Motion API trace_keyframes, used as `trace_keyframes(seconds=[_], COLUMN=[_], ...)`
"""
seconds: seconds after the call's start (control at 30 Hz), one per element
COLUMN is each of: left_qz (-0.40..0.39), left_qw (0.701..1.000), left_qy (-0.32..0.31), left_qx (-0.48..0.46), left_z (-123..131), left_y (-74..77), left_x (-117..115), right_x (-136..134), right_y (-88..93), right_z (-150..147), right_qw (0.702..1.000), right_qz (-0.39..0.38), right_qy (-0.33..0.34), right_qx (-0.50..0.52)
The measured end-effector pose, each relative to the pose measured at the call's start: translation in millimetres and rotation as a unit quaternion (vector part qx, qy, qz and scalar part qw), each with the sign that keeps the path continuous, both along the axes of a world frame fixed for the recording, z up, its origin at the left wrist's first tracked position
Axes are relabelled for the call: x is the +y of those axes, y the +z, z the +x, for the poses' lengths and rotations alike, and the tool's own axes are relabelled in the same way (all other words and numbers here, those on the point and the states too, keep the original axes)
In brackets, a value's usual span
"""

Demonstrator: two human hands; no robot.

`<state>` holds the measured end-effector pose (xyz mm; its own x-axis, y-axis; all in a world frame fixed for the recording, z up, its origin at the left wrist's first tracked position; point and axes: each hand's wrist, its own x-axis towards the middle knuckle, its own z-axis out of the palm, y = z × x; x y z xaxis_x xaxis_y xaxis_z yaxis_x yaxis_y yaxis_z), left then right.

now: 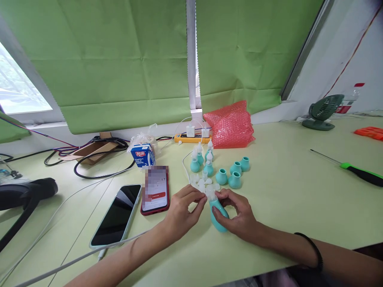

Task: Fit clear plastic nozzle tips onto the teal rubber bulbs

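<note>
My right hand (237,213) is wrapped around a teal rubber bulb (218,217) lying on the pale green table (284,199). My left hand (183,209) pinches a clear plastic tip (209,193) at the bulb's top end. Just beyond my fingers lie several loose clear tips (201,181). Behind them stand three bare teal bulbs (235,173) and several bulbs fitted with tips (202,159).
Two phones lie left of my hands: a dark one (118,215) on a cable and a red-cased one (155,189). A milk carton (143,155), power strip (191,138), pink bubble wrap (230,124), a screwdriver (356,170) and a small fan (321,113) sit further out.
</note>
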<state>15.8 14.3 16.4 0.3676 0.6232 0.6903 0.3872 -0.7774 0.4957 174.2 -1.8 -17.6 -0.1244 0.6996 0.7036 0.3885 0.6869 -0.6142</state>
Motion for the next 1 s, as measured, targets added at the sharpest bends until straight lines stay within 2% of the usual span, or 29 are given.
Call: trace_keyframes(seconds=[0.13, 0.23, 0.33, 0.47, 0.57, 0.67, 0.77, 0.9, 1.0], left_qz=[-0.079, -0.157, -0.24, -0.357, -0.387, -0.356, -0.279, -0.068, 0.071], left_qw=[0.997, 0.987, 0.968, 0.923, 0.905, 0.918, 0.947, 0.994, 0.996], left_qy=[0.011, 0.021, 0.019, -0.019, -0.045, -0.048, -0.034, -0.029, -0.042], left_qx=[-0.012, -0.033, -0.071, -0.142, -0.167, -0.168, -0.155, -0.075, -0.013], left_z=[2, 2, 1, -3, -5, -5, -4, -4, -6], left_y=[3.0, 5.3, 6.9, 6.0, 3.2, -0.1, -2.4, -4.0, -4.0], left_x=[-3, -5, -4, 3, 6, 5, 3, 3, 7], right_x=[0, 0, 1, 3, 3, 2, 1, 1, 2], right_y=[1.6, 4.4, 6.7, 8.6, 9.8, 10.9, 11.8, 11.6, 11.4], right_z=[0, -1, 0, 2, 3, 2, 1, 1, 2], right_qw=[1.0, 1.0, 0.997, 0.977, 0.965, 0.965, 0.967, 0.971, 0.975], right_qz=[0.017, -0.005, -0.071, -0.184, -0.226, -0.223, -0.217, -0.206, -0.2], right_qy=[0.005, 0.001, 0.012, 0.03, 0.045, 0.056, 0.047, 0.038, 0.032], right_qx=[-0.01, 0.004, 0.041, 0.107, 0.123, 0.123, 0.124, 0.112, 0.094])
